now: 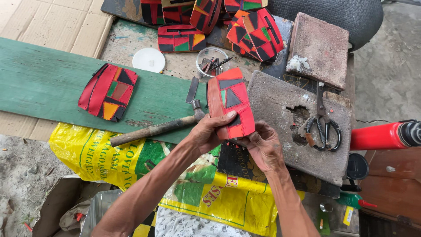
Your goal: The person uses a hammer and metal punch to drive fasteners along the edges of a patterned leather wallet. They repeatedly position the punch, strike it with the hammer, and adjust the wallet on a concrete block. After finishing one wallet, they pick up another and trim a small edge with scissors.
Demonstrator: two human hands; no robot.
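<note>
Both hands are holding a red patchwork wallet [230, 103] just above the near edge of the stone slab [280, 127]. Left hand [210, 131] is gripping its left side with the thumb on the front, and right hand [263, 147] is closing around its lower right corner. Left of the slab a hammer [158, 127] is lying on the green board [44, 83], with another wallet [107, 91] farther left. Scissors [323, 125] are resting on the slab.

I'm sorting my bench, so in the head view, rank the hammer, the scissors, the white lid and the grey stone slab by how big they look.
1. grey stone slab
2. hammer
3. scissors
4. white lid, though it lies farther from the camera, so its place after the scissors is unsure.
</note>
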